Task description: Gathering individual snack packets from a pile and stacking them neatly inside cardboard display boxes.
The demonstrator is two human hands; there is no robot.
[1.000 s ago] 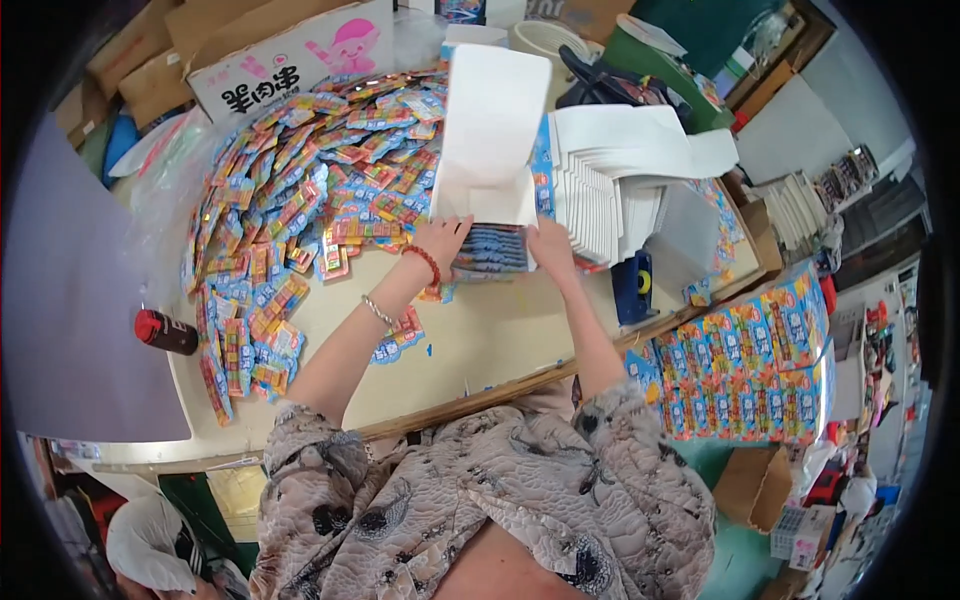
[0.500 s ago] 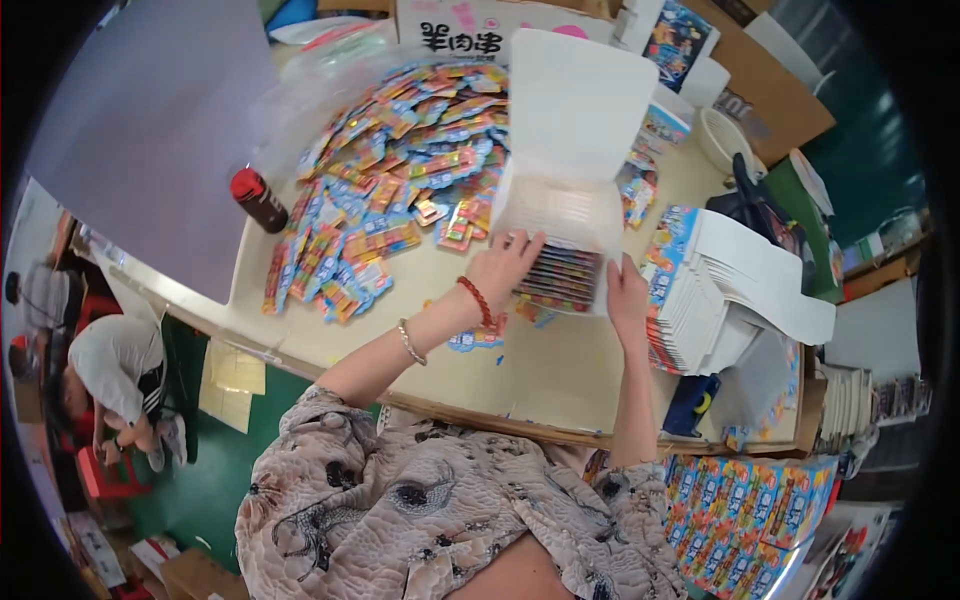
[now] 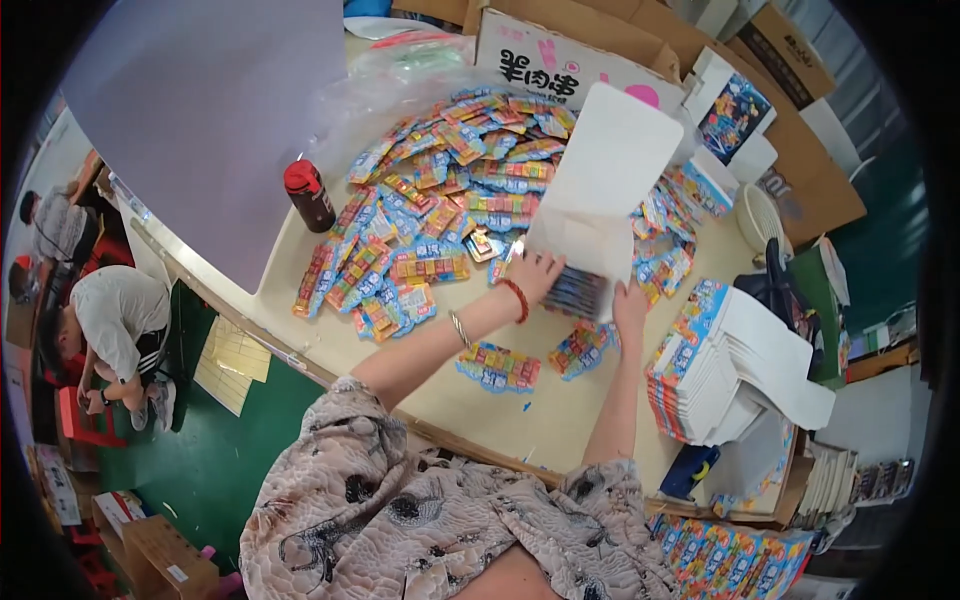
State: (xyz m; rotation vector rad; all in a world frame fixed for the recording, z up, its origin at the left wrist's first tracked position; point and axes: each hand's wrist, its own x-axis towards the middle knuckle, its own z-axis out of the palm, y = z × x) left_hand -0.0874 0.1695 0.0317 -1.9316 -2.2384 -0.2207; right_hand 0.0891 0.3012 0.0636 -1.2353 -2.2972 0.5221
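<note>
A white cardboard box (image 3: 628, 240) is held over the table, its lid (image 3: 615, 145) standing up at the far side. Inside its near part sits a row of thin blister packs (image 3: 572, 292), slightly blurred. My left hand (image 3: 535, 275) is at the box's left wall with its fingers curled over the edge, beside the packs. On the right wall, my right hand (image 3: 630, 308) grips with the thumb up at the edge. Two colourful packs, one left (image 3: 498, 367) and one right (image 3: 584, 348), lie on the tabletop just below the box.
A big heap of colourful packs (image 3: 470, 170) spreads behind and left of the box. A dark bottle with a red cap (image 3: 309, 196) stands at its left. To the right are stacked folded white boxes (image 3: 735, 370) and a tape dispenser (image 3: 690, 471). Another person (image 3: 120, 320) bends at far left.
The view has shifted and turned a little. The box has tilted and moved slightly away from the table's front edge, with both hands still at it. More of the two loose packs shows below it.
</note>
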